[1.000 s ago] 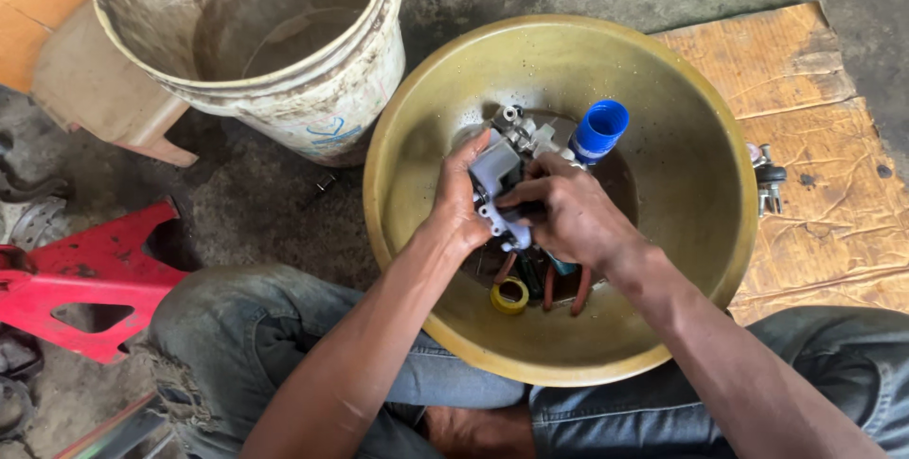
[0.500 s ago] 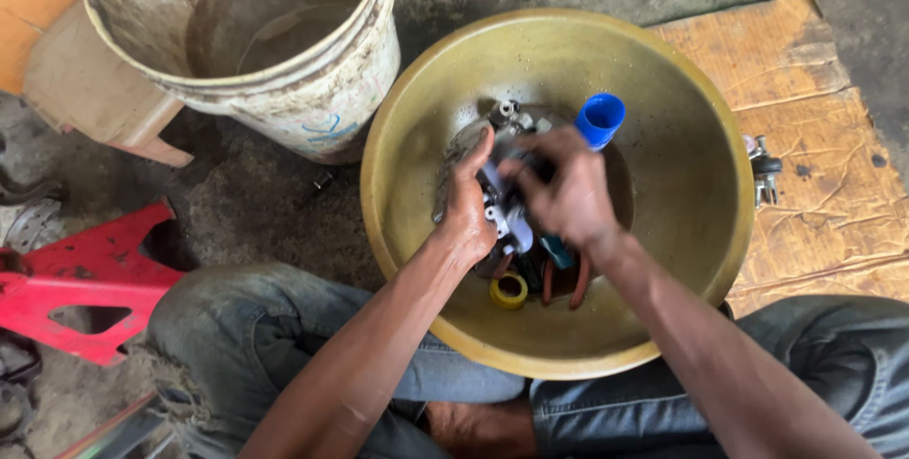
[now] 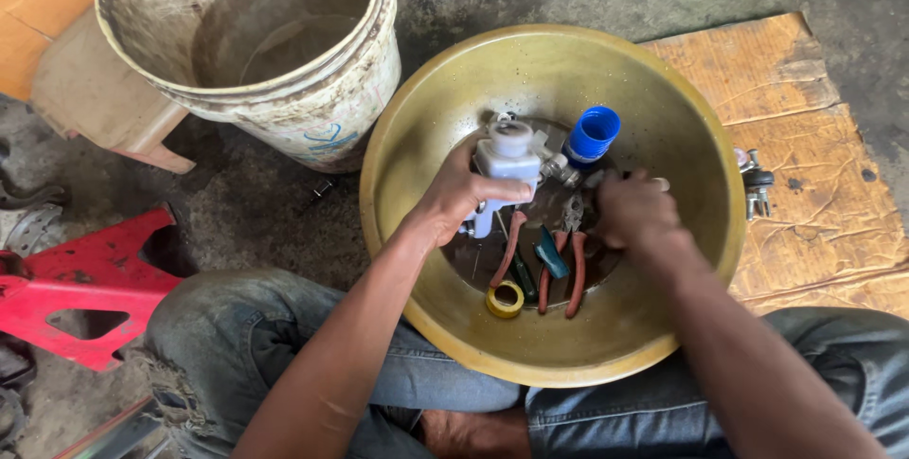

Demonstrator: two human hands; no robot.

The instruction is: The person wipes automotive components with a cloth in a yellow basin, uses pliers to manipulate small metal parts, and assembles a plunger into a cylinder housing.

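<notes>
Since only the head view is marked now, we log one view. Our left hand [image 3: 454,198] is wrapped closed around a grey-white plastic pump-like part [image 3: 507,163], thumb across its front, holding it upright at the centre of the yellow basin [image 3: 417,118], likely so it stays steady over the wet bottom. Our right hand [image 3: 636,213] sits at 3 o'clock from that part, curled in a loose fist; we cannot tell what it grips, fingers turned away from camera. A blue ribbed cap [image 3: 593,133] sticks up at 1 o'clock of the part, just beside it. Red-handled pliers [image 3: 559,274] lie flat on the basin bottom at 6 o'clock, near a teal-handled tool [image 3: 549,252] and a yellow tape roll [image 3: 505,299]. Basin is round, glossy, stained, resting between our denim knees. A dirty white bucket [image 3: 312,108], plastic and grimy, stands at 10 o'clock, touching the basin rim. Worn plywood board [image 3: 805,90] at 3 o'clock carries small metal fittings [image 3: 755,180]. Red metal stand [image 3: 66,288] at 8 o'clock on the concrete floor.
</notes>
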